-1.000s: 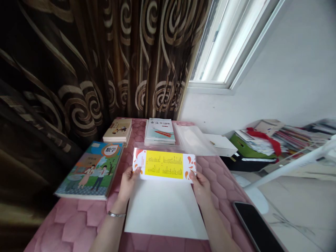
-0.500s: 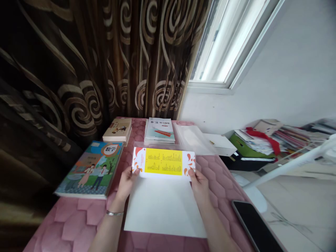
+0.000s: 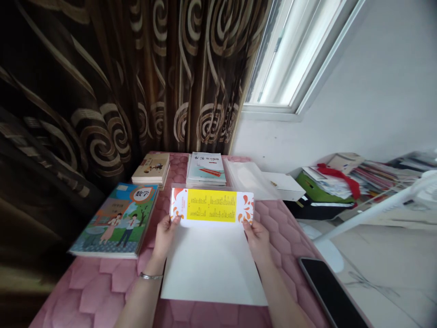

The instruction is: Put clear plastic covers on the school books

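Observation:
A strip printed with a yellow text panel and orange leaf shapes (image 3: 211, 205) lies across the top of a white sheet (image 3: 211, 264) in front of me. I cannot tell whether strip and sheet are one piece. My left hand (image 3: 166, 230) pinches the strip's left end, thumb on top. At the right end, my right hand (image 3: 256, 234) grips it the same way. Both hands' other fingers are partly hidden underneath. A narrow edge of clear plastic shows just beyond the strip.
On the pink quilted tabletop (image 3: 99, 291), textbooks (image 3: 116, 223) lie left, small books (image 3: 152, 168) behind them, and white-covered books (image 3: 206, 168) at the back. Clear plastic covers (image 3: 251, 180) and a white box (image 3: 285, 184) are back right. A phone (image 3: 331, 291) lies near the right edge.
The strip has tilted up slightly and its far edge sits a little higher in view. Both hands keep their hold at its ends. The view has shifted slightly.

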